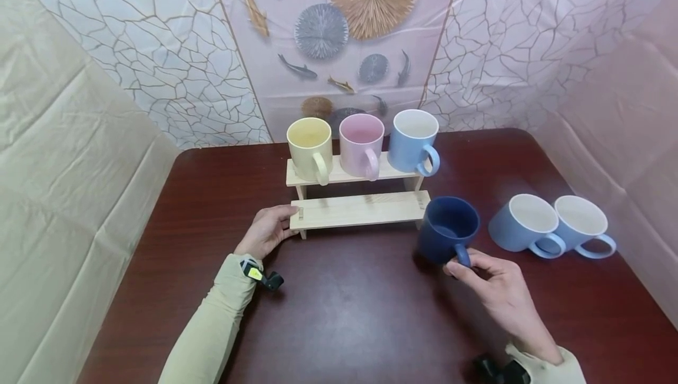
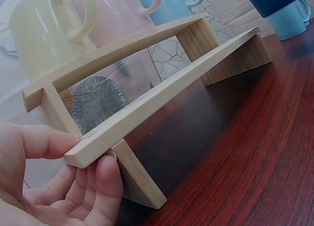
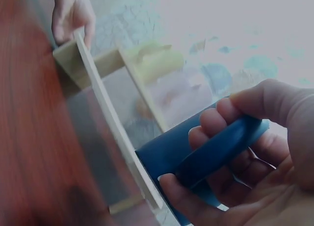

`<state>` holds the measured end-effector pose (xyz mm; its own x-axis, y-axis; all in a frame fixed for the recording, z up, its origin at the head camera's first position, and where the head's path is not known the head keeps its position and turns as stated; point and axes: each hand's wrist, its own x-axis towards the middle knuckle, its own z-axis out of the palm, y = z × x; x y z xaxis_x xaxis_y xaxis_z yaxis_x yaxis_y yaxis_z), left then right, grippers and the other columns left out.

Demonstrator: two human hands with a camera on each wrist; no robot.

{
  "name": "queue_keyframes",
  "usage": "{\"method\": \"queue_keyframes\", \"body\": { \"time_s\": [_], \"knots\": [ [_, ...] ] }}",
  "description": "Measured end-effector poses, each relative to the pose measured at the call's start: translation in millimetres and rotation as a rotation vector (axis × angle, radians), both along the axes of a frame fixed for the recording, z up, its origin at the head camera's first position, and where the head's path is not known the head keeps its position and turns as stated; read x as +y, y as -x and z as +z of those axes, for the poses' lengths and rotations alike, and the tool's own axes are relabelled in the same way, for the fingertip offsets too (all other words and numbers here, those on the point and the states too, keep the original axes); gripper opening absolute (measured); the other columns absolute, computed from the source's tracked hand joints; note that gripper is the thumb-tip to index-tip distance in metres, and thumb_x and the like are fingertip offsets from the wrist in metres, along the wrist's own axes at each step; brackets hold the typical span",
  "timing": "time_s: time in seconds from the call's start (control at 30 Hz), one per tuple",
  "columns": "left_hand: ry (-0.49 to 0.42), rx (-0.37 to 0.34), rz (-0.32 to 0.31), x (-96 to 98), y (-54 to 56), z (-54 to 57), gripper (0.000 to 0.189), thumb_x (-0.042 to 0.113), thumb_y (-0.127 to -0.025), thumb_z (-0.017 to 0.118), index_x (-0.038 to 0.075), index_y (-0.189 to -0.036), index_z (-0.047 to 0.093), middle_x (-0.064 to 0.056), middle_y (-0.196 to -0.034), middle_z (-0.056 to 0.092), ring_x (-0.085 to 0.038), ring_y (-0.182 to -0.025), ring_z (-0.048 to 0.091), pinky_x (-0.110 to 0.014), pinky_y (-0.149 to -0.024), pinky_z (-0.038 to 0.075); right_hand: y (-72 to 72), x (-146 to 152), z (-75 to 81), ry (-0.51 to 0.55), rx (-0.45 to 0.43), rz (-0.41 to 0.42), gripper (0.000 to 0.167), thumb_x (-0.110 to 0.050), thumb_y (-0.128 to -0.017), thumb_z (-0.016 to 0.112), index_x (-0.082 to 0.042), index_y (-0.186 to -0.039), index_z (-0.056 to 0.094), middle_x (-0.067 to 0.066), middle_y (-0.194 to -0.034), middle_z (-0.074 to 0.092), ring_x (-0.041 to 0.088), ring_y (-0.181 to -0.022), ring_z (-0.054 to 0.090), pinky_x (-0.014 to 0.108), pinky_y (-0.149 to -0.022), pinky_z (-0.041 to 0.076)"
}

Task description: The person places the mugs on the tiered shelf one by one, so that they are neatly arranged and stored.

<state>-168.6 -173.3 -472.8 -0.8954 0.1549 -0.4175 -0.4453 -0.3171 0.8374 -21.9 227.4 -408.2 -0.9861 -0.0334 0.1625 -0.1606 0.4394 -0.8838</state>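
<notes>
A two-tier wooden rack (image 1: 360,209) stands on the table. My left hand (image 1: 266,231) pinches the left end of its lower board, thumb above and fingers below, as the left wrist view (image 2: 88,152) shows. My right hand (image 1: 500,293) grips a dark blue mug (image 1: 447,225) by its handle (image 3: 221,147). This mug is raised above the table, close to the right end of the lower board. On the upper board sit a yellow mug (image 1: 307,154), a pink mug (image 1: 360,145) and a light blue mug (image 1: 410,145), handles toward me.
Two blue mugs with white insides, a nearer one (image 1: 516,228) and one beside it (image 1: 580,225), stand on the table at the right. Patterned cloth (image 1: 185,48) hangs behind the dark red table (image 1: 339,325), and plain cloth (image 1: 69,166) flanks it.
</notes>
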Motion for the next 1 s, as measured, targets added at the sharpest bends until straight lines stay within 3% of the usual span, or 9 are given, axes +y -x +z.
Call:
{"method": "queue_keyframes", "body": {
  "time_s": [0.33,0.57,0.77,1.0],
  "knots": [
    [0.006,0.000,0.007,0.6,-0.5,-0.2,0.029,0.003,-0.094,0.058,-0.008,-0.120,0.053,-0.008,-0.093,0.067,-0.019,-0.085,0.065,-0.032,-0.070,0.053,11.2,-28.8,14.7,0.080,-0.046,0.169,0.008,-0.018,-0.086,0.075,-0.012,-0.092,0.074,0.002,-0.089,0.069,0.020,-0.085,0.061,0.030,-0.071,0.050],
    [0.016,0.006,-0.005,2.7,-0.1,0.2,0.033,0.004,-0.094,0.057,-0.009,-0.123,0.051,-0.008,-0.094,0.068,-0.019,-0.084,0.065,-0.030,-0.069,0.053,33.6,-54.4,18.2,0.088,-0.007,0.313,0.005,-0.019,-0.087,0.075,-0.020,-0.091,0.074,-0.004,-0.087,0.069,0.018,-0.090,0.061,0.028,-0.078,0.046],
    [0.006,-0.001,0.015,1.0,-0.8,0.6,0.033,0.003,-0.094,0.058,-0.011,-0.123,0.051,-0.008,-0.093,0.068,-0.019,-0.085,0.065,-0.032,-0.069,0.054,54.2,-79.9,15.8,0.134,-0.008,0.444,0.006,-0.022,-0.087,0.074,-0.019,-0.092,0.074,-0.002,-0.084,0.068,0.017,-0.085,0.058,0.028,-0.072,0.048],
    [0.007,0.001,0.005,-1.1,-0.5,1.1,0.036,0.004,-0.094,0.058,-0.011,-0.125,0.050,-0.008,-0.093,0.068,-0.018,-0.084,0.065,-0.030,-0.069,0.054,69.0,-108.0,14.9,0.138,0.002,0.569,0.004,-0.021,-0.089,0.072,-0.018,-0.092,0.075,-0.003,-0.083,0.066,0.017,-0.086,0.057,0.028,-0.075,0.046]
  ]
}}
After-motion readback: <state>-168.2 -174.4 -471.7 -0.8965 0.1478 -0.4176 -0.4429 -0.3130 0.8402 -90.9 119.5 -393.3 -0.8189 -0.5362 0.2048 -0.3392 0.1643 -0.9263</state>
